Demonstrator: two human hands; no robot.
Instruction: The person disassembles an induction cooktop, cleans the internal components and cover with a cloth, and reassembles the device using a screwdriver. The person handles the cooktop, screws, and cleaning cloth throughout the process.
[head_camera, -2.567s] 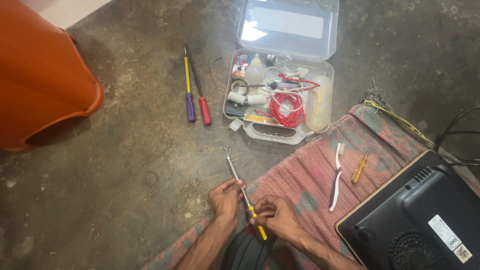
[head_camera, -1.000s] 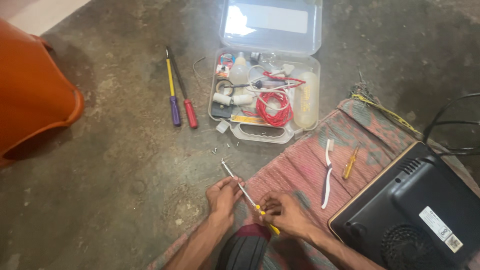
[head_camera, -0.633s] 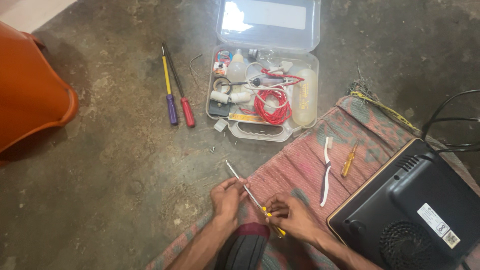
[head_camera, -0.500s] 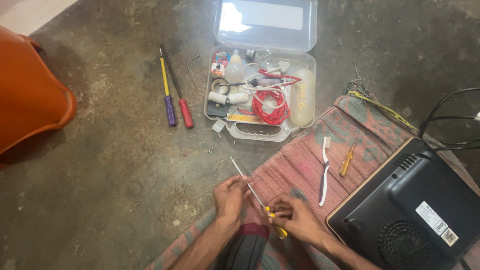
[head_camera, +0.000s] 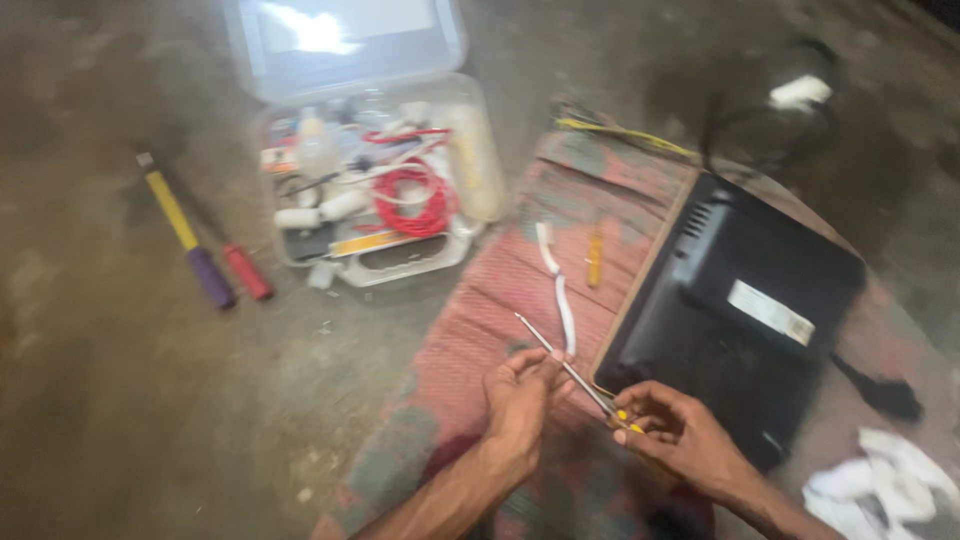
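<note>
Over the red cloth (head_camera: 480, 330), I noted both hands pinching a thin screwdriver (head_camera: 570, 368): left hand (head_camera: 520, 400) on shaft, right hand (head_camera: 672, 432) on yellow handle; black appliance (head_camera: 740, 310) untouched.

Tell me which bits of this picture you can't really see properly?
- Head view, all smeared by motion blur: the small things in the clear plastic box cannot be told apart.
- The screwdriver handle is mostly hidden inside the right hand.
- The left hand covers part of its shaft.
- The white cloth is cut off by the picture's bottom edge.
- The black appliance label is too blurred to read.
</note>
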